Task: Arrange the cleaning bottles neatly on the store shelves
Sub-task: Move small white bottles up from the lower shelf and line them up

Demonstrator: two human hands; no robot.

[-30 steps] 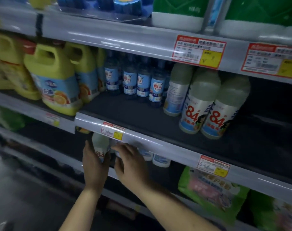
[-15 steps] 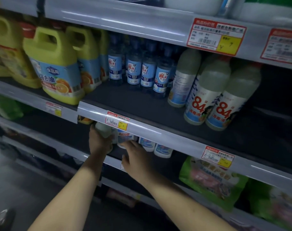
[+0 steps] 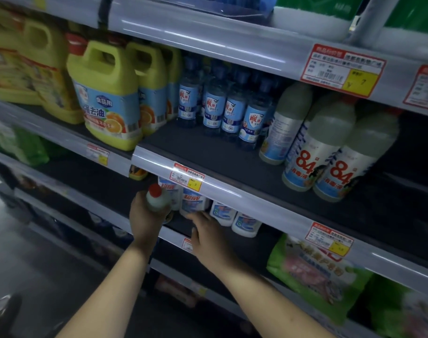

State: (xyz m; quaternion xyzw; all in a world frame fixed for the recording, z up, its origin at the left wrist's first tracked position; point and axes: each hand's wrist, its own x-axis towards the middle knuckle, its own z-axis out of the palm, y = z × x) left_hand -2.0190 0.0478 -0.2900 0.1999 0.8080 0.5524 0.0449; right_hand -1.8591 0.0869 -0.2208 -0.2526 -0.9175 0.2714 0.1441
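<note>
Left hand (image 3: 145, 222) grip is clenched round a small white plastic bottle with red cap (image 3: 156, 198), cap tilted toward camera, lower centre frame. Its gap in the white blue-labelled bottle row (image 3: 193, 202) lies just right. Right hand (image 3: 206, 236), released, touches that row, nearer.

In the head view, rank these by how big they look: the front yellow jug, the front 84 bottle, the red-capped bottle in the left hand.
1. Front yellow jug, clearly largest.
2. Front 84 bottle.
3. Red-capped bottle, smallest as seen, though the left hand hides part of it, and distances from the camera differ, so true sizes stay unsure.
</note>
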